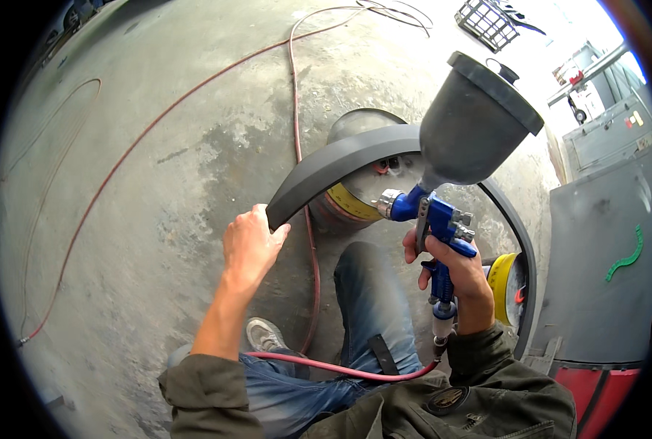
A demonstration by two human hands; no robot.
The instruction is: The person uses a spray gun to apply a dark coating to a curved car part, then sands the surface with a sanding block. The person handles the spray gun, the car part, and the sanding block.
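My left hand [250, 243] is closed round the lower left end of a dark grey, curved wheel arch trim [340, 159]. The trim bows upward and comes down again on the right, past my right arm. In my right hand [463, 272] is a blue spray gun [437, 214], held upright with its silver nozzle turned left toward the trim. My fingers wrap the handle near the trigger. A big grey paint cup [476, 121] with a dark lid sits on top of the gun. From the handle's lower end a red air hose [355, 375] runs left across my lap.
Beneath the trim stands a bucket [351, 203] with a yellow band; another yellow-banded bucket [503, 287] is at my right. More red hose [294, 95] winds over the concrete floor [172, 205]. A black crate [487, 23] lies far right, near a grey panel [596, 256].
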